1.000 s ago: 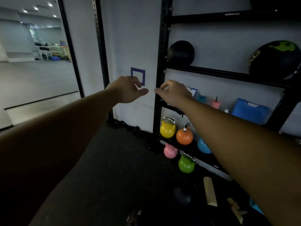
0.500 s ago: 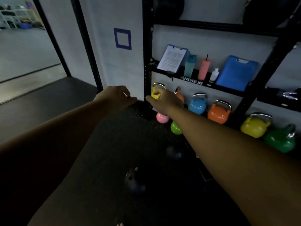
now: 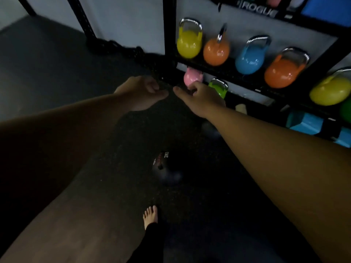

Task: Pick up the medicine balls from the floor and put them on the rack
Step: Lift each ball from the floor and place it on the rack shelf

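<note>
A small black medicine ball (image 3: 165, 168) marked 2KG lies on the dark floor below my hands. A second dark ball (image 3: 209, 130) sits farther back, partly hidden under my right forearm. The black rack (image 3: 170, 31) stands at the upper right. My left hand (image 3: 141, 93) and my right hand (image 3: 199, 96) reach forward side by side, well above the floor balls. Both hold nothing, with fingers loosely curled and thumbs out.
Coloured kettlebells fill the rack's low shelf: yellow (image 3: 189, 43), orange (image 3: 216, 50), blue (image 3: 249, 58). A pink kettlebell (image 3: 190, 76) and a green one (image 3: 219, 88) stand on the floor. My bare foot (image 3: 150, 215) is near the ball. Blue blocks (image 3: 305, 122) lie at right.
The view has tilted down from the upper shelves to the floor. Both hands have lowered, still empty. The floor balls and my foot have come into sight.
</note>
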### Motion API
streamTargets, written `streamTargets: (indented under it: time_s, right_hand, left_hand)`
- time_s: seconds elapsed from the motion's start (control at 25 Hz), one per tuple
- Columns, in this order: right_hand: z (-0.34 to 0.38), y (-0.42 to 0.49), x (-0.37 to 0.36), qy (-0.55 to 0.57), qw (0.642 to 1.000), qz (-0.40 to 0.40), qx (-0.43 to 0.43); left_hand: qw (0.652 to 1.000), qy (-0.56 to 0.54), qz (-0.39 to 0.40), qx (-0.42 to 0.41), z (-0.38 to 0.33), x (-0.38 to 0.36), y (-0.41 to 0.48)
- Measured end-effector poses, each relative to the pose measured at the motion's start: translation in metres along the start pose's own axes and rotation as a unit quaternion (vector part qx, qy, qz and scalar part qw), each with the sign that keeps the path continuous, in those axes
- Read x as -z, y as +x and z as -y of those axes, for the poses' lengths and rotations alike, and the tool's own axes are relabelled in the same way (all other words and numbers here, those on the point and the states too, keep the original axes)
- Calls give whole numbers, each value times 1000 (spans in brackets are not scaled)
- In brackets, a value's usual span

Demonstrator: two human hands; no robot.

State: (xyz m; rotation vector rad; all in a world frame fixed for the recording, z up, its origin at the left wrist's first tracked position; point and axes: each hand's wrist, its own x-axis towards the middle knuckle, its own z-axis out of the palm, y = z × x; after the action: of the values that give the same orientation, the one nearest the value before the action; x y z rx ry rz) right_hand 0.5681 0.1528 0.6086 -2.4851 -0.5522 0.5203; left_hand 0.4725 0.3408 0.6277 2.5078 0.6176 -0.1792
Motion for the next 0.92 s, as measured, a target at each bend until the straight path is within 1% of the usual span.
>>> streamTargets:
  time_s: [0.08,0.2,0.4,0.52,0.64,0.68,0.72,0.76,0.8,0.84,0.88,0.92]
  right_hand:
    - [-18,31,-43,13,1000,19,-19]
    - [-66,85,-127,16,997,55,-44]
    - [-190,158,-305,0,987,110,-114]
    - [-268,186,-406,-13,981,135,-140]
    - [-321,203,-479,-22,977,151,-148]
    - [-331,207,-497,-16,976,156,-151]
    - [-340,207,-515,-8,974,163,-155]
    - [-346,206,-528,-1,972,170,-161]
    - [-351,203,-538,6,969,179,-170]
    - [-356,201,-546,12,965,188,-183]
    - [-360,201,-551,18,961,194,-196]
    - [-363,201,-554,29,958,197,-207]
  left_hand:
    - [999,-20,33,16,32,-37,35]
    - [995,-48,75,53,87,-116,96]
    - [979,-95,96,151,202,-305,179]
    - [967,-110,115,197,269,-428,196]
    - [954,-157,94,239,315,-517,211]
    - [942,-199,82,259,325,-529,222]
    - [923,-226,88,298,346,-559,223]
    - [919,-252,131,274,366,-566,221]
    - [893,-262,115,348,381,-582,187]
    - [888,-223,140,378,402,-633,128]
    - [871,-204,186,406,429,-689,70]
    - [874,-147,215,410,452,-745,16]
